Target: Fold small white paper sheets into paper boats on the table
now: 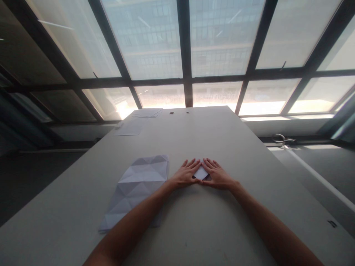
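A small folded piece of white paper (200, 172) lies on the table, showing as a diamond between my two hands. My left hand (184, 175) rests over its left side with the fingers stretched out. From the right, my right hand (219, 176) lies over the other side, fingers likewise extended. The fingertips of both hands lean toward each other at the top, and the thumbs come close at the bottom. Much of the paper's edges is hidden under the hands. Left of them lies a larger white sheet with creased triangles (141, 183), partly covered by my left forearm.
The long white table (188, 136) reaches toward a wall of dark-framed windows. More white papers (129, 127) lie at its far left. Two small round marks sit near the far edge. A white rail (318, 175) runs along the right, beyond the table's edge.
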Tool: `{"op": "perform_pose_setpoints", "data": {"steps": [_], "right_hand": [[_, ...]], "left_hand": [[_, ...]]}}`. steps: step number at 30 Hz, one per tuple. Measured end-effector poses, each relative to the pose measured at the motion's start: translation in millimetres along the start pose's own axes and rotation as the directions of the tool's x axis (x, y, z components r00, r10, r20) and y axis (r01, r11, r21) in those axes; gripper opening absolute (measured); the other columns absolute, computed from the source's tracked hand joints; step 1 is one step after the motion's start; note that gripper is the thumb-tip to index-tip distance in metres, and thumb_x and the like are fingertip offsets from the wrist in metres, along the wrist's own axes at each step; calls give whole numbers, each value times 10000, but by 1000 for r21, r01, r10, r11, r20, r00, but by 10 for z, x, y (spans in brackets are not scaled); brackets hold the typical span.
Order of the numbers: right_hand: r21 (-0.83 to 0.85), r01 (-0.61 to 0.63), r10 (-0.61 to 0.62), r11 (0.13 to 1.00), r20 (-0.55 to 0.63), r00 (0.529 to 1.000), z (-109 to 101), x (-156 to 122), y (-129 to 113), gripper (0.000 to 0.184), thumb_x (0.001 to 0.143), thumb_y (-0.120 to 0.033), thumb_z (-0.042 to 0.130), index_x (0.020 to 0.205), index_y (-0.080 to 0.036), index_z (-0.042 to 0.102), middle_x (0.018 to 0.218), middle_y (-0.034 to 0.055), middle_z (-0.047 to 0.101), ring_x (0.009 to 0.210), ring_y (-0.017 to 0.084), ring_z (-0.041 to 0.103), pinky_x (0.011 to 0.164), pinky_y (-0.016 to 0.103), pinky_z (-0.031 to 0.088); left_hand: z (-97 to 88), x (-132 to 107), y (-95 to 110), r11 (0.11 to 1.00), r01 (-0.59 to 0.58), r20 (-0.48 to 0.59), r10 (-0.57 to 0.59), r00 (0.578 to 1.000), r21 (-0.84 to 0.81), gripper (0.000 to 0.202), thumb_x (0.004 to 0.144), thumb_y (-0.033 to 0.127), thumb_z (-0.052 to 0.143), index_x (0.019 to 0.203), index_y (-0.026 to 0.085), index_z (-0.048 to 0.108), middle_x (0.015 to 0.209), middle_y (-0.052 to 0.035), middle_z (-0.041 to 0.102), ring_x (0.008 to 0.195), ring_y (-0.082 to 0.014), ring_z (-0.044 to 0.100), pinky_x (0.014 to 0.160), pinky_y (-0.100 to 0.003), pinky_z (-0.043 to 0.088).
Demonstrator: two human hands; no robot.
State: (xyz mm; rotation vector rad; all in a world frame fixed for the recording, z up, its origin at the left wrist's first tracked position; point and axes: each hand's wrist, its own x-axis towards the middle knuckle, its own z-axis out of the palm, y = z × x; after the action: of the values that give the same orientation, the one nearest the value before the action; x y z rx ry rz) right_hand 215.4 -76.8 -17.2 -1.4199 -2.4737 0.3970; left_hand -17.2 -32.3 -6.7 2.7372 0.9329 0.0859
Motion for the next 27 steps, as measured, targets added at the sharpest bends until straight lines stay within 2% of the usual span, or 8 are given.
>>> {"op": "perform_pose_setpoints", "data": {"steps": [2, 5, 8, 13, 20, 23, 27], "right_hand": [[4, 14, -14, 1000, 7, 1000, 0, 2, 11, 980, 855, -729, 481, 1573, -153, 143, 1619, 120, 109, 1504, 269, 78, 1221, 432, 87], [-7, -12, 12, 1000, -8, 1000, 27, 19, 6, 799, 949, -660, 349, 1565, -174, 199, 1613, 110, 159, 1500, 252, 114, 1216, 449, 116], [-32, -44, 42, 999, -56, 998, 67, 36, -16, 675, 998, -571, 292, 1556, -194, 250, 1602, 105, 221, 1494, 245, 160, 1209, 464, 147], [-59, -51, 47, 997, -66, 997, 99, 45, -30, 693, 974, -508, 397, 1558, -171, 238, 1604, 109, 219, 1495, 249, 160, 1211, 465, 145], [-67, -89, 85, 994, -63, 994, 104, 60, -50, 634, 969, -382, 372, 1551, -156, 265, 1597, 96, 250, 1492, 234, 178, 1212, 471, 120], [-70, -120, 115, 990, -70, 991, 121, 67, -58, 622, 974, -383, 347, 1550, -161, 271, 1600, 93, 244, 1493, 240, 173, 1207, 492, 117], [-73, -142, 137, 987, -64, 989, 145, 69, -50, 666, 970, -478, 354, 1550, -159, 276, 1604, 111, 225, 1495, 263, 160, 1202, 507, 113]], "left_hand": [[8, 2, 1, 1000, 13, -1, -13, 1000, -12, 716, 984, 635, 260, 1574, 245, 151, 1623, -73, 175, 1513, -235, 87, 1206, -470, 54], [33, 12, 25, 999, 47, -32, -47, 998, 3, 591, 1038, 512, 166, 1567, 250, 194, 1613, -62, 224, 1509, -207, 119, 1206, -456, 82], [57, 23, 56, 997, 53, -73, -49, 996, 50, 598, 1032, 507, 249, 1564, 236, 212, 1605, -81, 251, 1504, -219, 148, 1206, -453, 98], [63, 18, 84, 995, 60, -98, -53, 994, 79, 662, 1004, 544, 322, 1565, 212, 209, 1609, -96, 232, 1505, -239, 142, 1205, -453, 110], [58, 17, 103, 995, 81, -113, -73, 991, 65, 681, 981, 557, 375, 1558, 222, 241, 1605, -88, 252, 1503, -249, 151, 1204, -463, 129], [56, 36, 94, 994, 105, -133, -98, 986, 42, 636, 991, 535, 375, 1545, 235, 286, 1591, -77, 296, 1496, -240, 186, 1204, -458, 159], [47, 62, 61, 992, 127, -142, -124, 982, 13, 516, 999, 467, 408, 1480, 281, 425, 1567, -47, 358, 1471, -251, 266, 1193, -475, 209]]}}
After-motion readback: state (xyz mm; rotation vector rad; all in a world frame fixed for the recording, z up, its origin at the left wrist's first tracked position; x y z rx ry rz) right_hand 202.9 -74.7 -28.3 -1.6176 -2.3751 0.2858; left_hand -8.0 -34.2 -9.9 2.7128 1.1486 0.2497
